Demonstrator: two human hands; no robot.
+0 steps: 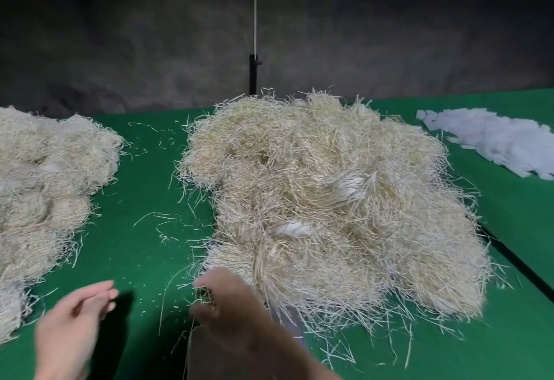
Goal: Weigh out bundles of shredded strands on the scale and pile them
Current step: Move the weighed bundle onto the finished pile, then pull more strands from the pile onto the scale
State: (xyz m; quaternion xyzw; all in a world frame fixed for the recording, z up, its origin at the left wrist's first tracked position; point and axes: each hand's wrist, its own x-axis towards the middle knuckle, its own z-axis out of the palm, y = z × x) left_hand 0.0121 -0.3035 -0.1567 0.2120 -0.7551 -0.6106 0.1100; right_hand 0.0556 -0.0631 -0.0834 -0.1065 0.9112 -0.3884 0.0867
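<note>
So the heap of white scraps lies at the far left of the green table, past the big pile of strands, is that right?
Not quite: the head view shows the white scraps at the far right of the green table, past the big pile of strands. The left holds a second strand pile.

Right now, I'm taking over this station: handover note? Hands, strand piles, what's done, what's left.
Left hand: open, empty, over the green table.
Right hand: fingers in the near-left edge of the big pile; blurred, grip unclear.
Second pile at left, white heap far right.
Scale not clearly in view.
Done: two piles stand; weighed or not, can't tell.
Left: pull a bundle, weigh, pile.
</note>
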